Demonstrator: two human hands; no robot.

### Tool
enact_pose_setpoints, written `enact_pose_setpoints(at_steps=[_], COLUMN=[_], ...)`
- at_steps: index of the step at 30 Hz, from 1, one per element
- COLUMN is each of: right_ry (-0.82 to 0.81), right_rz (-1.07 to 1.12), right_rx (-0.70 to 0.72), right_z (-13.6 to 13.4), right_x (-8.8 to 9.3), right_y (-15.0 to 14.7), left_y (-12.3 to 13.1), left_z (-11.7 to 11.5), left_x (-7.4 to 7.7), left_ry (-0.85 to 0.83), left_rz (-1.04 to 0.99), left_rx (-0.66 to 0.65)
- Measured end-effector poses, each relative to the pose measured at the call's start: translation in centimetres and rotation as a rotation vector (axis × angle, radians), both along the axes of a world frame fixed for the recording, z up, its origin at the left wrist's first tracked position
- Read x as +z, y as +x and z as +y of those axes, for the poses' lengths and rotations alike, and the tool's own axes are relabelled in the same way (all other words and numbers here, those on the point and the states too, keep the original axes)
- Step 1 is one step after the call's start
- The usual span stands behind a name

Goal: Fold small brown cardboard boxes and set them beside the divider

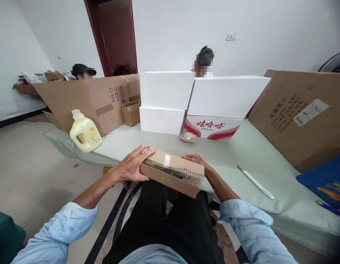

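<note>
A small brown cardboard box (pixel 170 181) is held at the table's near edge, above my lap. Its long side facing me has a gap along the seam, with a ragged, torn edge at the right and a short strip of clear tape (pixel 167 160) across the top. Something dark shows inside the gap, too hidden to name. My left hand (pixel 135 163) grips the box's left end, thumb on top and fingers around the side. Behind the right end is my right hand (pixel 196 159), curled against the far side, its fingertips partly hidden.
A white craft knife (pixel 255 181) lies at the right, near a blue bag (pixel 326 181) and a pen (pixel 331 209). A yellow detergent bottle (pixel 86 134) stands left. White boxes (pixel 166 91), a small plastic packet (pixel 188 137) and large cartons (pixel 302 113) line the back. Two people sit beyond.
</note>
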State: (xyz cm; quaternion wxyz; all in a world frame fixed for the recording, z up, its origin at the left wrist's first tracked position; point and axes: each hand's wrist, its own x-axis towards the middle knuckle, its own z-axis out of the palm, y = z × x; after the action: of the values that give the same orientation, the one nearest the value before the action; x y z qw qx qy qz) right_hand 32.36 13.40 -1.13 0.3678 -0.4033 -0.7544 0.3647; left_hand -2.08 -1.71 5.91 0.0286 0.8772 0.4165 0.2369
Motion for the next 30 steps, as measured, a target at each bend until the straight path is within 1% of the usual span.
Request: enact_pose_setpoints(at_steps=[2,3,5,6,7,9,10,12,14,16,19,24,30], right_ry=[0.012,0.011,0.041,0.067,0.107,0.2,0.25,0.37,0.495,0.598,0.678,0.655,0.587], right_rz=[0.024,0.046,0.07,0.065,0.039,-0.088,-0.165,-0.314,-0.426,-0.484,-0.514,-0.496,-0.399], right_rx=[-0.052,-0.081,-0.1,-0.078,-0.019,0.164,0.243,0.318,0.32,0.311,0.318,0.354,0.373], right_z=[0.2,0.1,-0.6,-1.2,-2.1,-4.0,-4.9,-6.3,-6.8,-6.8,-6.6,-6.8,-6.8], right_x=[0.9,1.8,4.2,5.7,7.2,9.7,10.7,11.8,12.0,11.9,11.8,12.3,12.0], right_y=[0.3,0.5,0.7,0.7,0.5,-0.4,-1.0,-2.3,-3.6,-4.5,-5.5,-6.5,-6.8], left_y=[-0.2,-0.3,-0.4,-0.5,-0.4,-0.3,-0.2,0.0,0.2,0.2,0.4,0.7,0.6], left_z=[0.0,0.0,0.2,0.4,0.5,0.6,0.6,0.6,0.6,0.6,0.6,0.8,1.0], left_x=[0.5,0.6,0.5,0.5,0.4,0.3,0.3,0.3,0.4,0.5,0.6,0.5,0.5], left_ry=[-0.097,-0.131,-0.169,-0.178,-0.184,-0.193,-0.198,-0.21,-0.223,-0.237,-0.243,-0.205,-0.216], left_rz=[-0.041,-0.057,-0.074,-0.08,-0.083,-0.084,-0.082,-0.076,-0.074,-0.075,-0.078,-0.092,-0.088], left_rx=[0.037,0.044,0.048,0.048,0.049,0.054,0.059,0.071,0.08,0.088,0.095,0.091,0.089])
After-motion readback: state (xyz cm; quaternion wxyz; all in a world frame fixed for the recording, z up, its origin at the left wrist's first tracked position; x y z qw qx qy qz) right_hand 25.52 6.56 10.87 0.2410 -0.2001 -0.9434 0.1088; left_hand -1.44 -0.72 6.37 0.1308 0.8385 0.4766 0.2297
